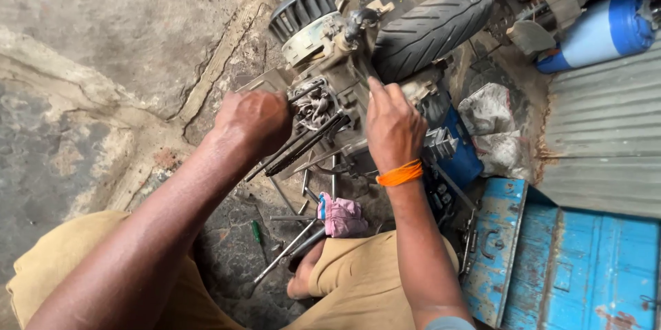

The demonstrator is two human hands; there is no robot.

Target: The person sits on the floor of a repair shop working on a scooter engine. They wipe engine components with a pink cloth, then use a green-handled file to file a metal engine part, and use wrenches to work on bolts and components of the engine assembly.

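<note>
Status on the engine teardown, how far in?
Done: engine lies on the floor with its chain and long studs exposed; loose tools lie beside it. In hand: left hand grips at the studs, right hand rests on the casing. Left: rear tyre and fan are still attached.

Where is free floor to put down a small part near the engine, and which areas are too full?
The bare cracked concrete floor left of the engine, beyond the left hand, is open. It is crowded below the engine, where long tools and a pink rag lie between the knees, and right of the right hand, by the blue toolbox and tyre.
</note>
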